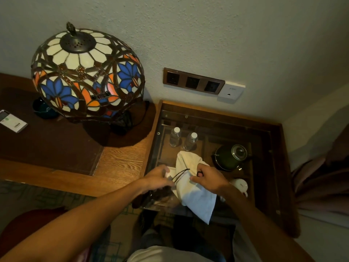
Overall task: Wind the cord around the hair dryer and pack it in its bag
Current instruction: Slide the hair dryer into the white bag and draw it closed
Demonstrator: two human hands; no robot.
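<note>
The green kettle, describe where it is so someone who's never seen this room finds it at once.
Find the glass-topped wooden side table under the wall sockets. Beneath its glass, right of the two clear water bottles, sits the round dark green kettle. Its shiny metal-rimmed lid sets it apart.

Lamp shade, far left: stained glass, cream panels, blue flowers, orange petals, dark brown leading; dark metal cap.
Bag, near centre: off-white cloth, warmer cream at its far end, paler bluish-white at its near end; black drawstring.
Desk top, left: mid-brown wood with visible grain; dark brown mat on it.
Kettle, right: dark green body, silver-rimmed lid.
Two bottles, centre: clear with white caps.
Socket panel, far wall: brown frame, black insets; white plate beside it.
Wall: pale grey, textured.
</note>
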